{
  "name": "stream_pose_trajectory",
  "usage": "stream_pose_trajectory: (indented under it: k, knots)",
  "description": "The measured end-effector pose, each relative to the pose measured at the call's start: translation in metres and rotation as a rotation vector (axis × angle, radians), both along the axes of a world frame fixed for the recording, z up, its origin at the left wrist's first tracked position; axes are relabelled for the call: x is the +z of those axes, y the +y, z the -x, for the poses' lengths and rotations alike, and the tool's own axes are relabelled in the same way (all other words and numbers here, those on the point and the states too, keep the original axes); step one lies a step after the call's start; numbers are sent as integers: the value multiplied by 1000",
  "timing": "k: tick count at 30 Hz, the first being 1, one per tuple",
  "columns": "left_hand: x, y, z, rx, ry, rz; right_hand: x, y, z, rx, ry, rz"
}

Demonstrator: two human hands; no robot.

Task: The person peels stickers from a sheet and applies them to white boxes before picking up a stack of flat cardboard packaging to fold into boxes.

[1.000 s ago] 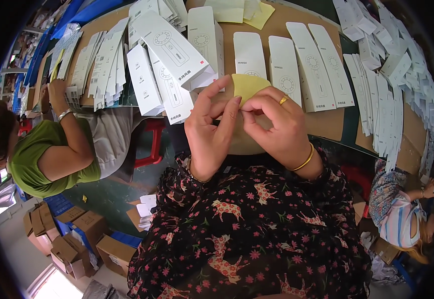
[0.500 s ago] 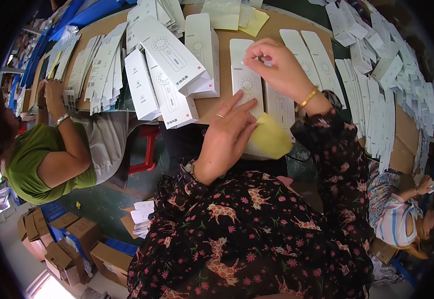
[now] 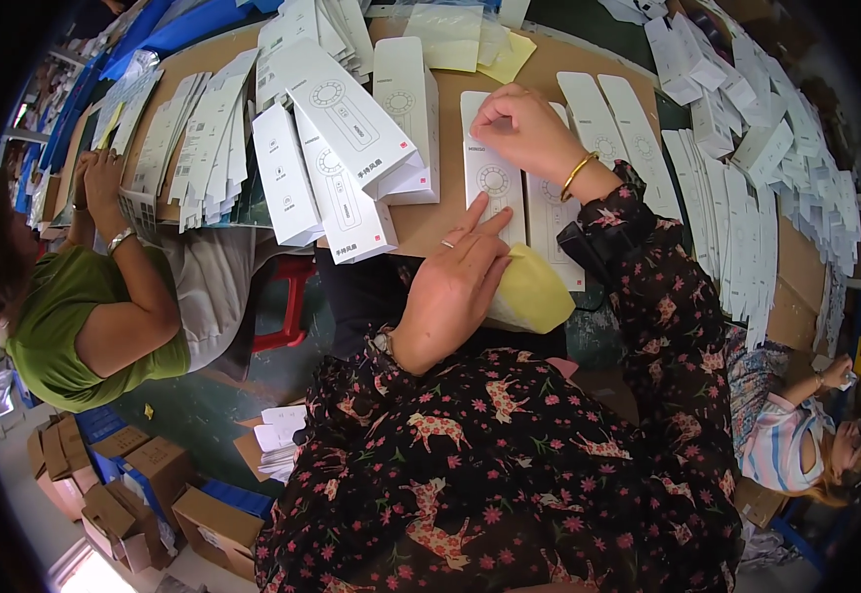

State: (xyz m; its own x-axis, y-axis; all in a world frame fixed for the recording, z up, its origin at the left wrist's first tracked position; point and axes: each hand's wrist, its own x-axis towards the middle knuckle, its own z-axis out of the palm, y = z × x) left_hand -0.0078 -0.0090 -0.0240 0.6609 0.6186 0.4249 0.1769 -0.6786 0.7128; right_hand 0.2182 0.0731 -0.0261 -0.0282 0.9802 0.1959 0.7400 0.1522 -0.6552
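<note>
A white flat carton (image 3: 492, 168) with a line drawing of a handheld fan lies upright before me. My left hand (image 3: 455, 287) presses its outstretched index and middle fingers on that carton's lower half. Beside its thumb and curled fingers, a yellow sheet (image 3: 534, 292) is held, hanging over the table's near edge. Over the carton's upper end is my right hand (image 3: 524, 128), thumb and fingertips pinched together; whatever is between them is hidden or too small to name. A second white carton (image 3: 552, 232) lies just right of the first, partly under my right wrist.
Filled-out white boxes (image 3: 351, 124) are piled left of my hands on the brown tabletop (image 3: 419, 225). More flat cartons (image 3: 638, 138) lie right. Yellow and clear sheets (image 3: 445, 38) rest at the back. A co-worker in green (image 3: 104, 326) sits left, near a red stool (image 3: 294, 306).
My right hand has turned more palm-down and shifted slightly left, its fingers closer together. My left hand keeps its place on the carton. The co-worker's hands at left have moved a little.
</note>
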Motion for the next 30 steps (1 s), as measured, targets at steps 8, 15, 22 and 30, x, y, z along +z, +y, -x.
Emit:
stream_pose_trajectory:
  k: [8,15,22,30]
  knots:
    - [5,2,-2,-11,23,-7,11,1,9,-89,-121,-12]
    - [11,0,-3,-20,61,-15,28,-13,9,-172,-53,140]
    - [19,2,-1,-34,62,40,51,-106,-21,-228,-24,-260]
    - [46,-13,13,-60,-126,798,29,-185,-90,-618,-198,-258]
